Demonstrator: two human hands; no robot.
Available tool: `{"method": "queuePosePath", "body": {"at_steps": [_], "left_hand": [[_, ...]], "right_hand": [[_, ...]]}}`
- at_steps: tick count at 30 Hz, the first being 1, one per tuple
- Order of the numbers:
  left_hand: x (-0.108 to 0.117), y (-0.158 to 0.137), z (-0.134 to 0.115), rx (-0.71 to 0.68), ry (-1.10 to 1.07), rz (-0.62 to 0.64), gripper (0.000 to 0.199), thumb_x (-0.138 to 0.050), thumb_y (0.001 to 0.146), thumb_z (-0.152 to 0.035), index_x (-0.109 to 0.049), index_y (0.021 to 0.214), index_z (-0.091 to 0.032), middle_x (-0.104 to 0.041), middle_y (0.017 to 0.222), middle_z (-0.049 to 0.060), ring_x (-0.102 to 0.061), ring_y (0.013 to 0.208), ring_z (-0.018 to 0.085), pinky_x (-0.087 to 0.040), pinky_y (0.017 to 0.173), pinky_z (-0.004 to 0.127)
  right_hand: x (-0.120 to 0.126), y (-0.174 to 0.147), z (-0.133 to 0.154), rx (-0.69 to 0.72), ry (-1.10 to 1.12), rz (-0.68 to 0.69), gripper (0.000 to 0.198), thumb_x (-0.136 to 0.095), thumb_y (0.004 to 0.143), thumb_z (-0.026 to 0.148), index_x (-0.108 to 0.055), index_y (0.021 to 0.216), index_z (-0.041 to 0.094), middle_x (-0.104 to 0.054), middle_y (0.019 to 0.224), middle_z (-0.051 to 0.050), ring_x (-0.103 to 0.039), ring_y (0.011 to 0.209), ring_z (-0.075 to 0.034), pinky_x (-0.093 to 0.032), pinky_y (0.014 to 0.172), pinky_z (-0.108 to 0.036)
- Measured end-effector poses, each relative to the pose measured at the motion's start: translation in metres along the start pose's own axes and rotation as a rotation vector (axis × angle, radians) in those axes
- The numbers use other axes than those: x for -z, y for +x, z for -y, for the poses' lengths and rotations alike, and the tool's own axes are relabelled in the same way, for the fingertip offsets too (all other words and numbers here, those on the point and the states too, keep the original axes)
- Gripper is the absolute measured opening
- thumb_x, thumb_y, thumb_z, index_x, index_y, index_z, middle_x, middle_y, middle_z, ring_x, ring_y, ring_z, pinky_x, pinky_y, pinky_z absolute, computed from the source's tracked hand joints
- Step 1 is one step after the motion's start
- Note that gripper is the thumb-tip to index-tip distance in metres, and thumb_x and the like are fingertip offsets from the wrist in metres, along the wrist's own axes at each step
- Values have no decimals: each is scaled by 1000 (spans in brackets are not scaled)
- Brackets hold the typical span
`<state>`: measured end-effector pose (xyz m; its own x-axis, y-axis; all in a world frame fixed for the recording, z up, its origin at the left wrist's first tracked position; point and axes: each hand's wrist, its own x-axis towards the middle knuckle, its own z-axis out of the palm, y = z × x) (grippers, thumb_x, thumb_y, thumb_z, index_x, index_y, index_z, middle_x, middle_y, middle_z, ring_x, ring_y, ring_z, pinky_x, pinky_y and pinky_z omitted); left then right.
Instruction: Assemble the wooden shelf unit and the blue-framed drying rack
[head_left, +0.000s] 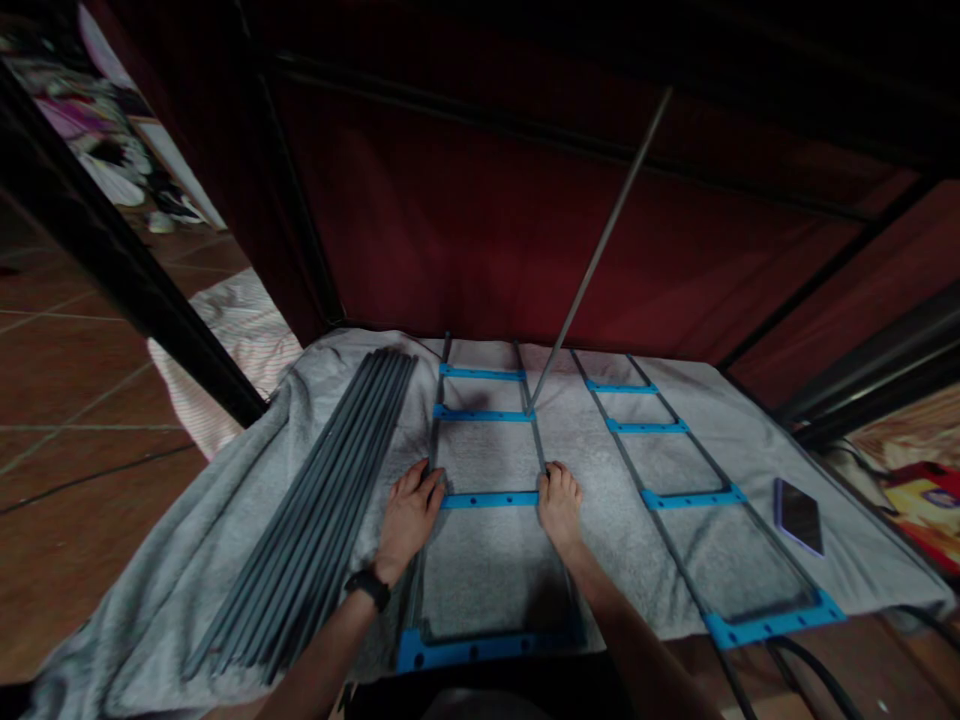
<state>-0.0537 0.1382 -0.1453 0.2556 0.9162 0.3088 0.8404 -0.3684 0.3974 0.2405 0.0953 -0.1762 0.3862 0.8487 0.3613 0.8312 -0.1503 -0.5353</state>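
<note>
A dark red panel rises along the far edge of my cloth-covered surface, and one black post slants down to its left side. Two ladder-like frames lie here, each showing four blue crossbars: the left frame before me, reaching the near edge, and the right frame, one rail poking past that edge. A strip of cloth parts them. One bundle of gray rods fills the left side, too tightly packed to count. One thin rod slants up from my second crossbar, standing in the way. My left hand and right hand grasp the left frame at the third crossbar's ends. One phone lies near the right edge.
</note>
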Motion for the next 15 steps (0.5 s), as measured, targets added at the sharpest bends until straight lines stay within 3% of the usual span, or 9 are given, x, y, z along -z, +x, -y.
{"method": "queuePosePath", "body": {"at_steps": [10,15], "left_hand": [[2,1,12,21,-213,-4,43,-44,101,-41,-68,129,-18,-61,143,14,-58,132,24,-45,116,44],[11,-3,28,68,-299,-21,42,-46,99,-35,-67,129,-15,-63,139,15,-59,131,24,-45,116,44]], "right_hand": [[13,1,-16,-178,483,-6,48,-40,96,52,-65,117,18,-70,120,-15,-62,115,-26,-44,106,-47],[17,-11,-27,-143,498,1,42,-49,92,46,-65,117,16,-71,118,-16,-64,113,-28,-46,105,-50]]}}
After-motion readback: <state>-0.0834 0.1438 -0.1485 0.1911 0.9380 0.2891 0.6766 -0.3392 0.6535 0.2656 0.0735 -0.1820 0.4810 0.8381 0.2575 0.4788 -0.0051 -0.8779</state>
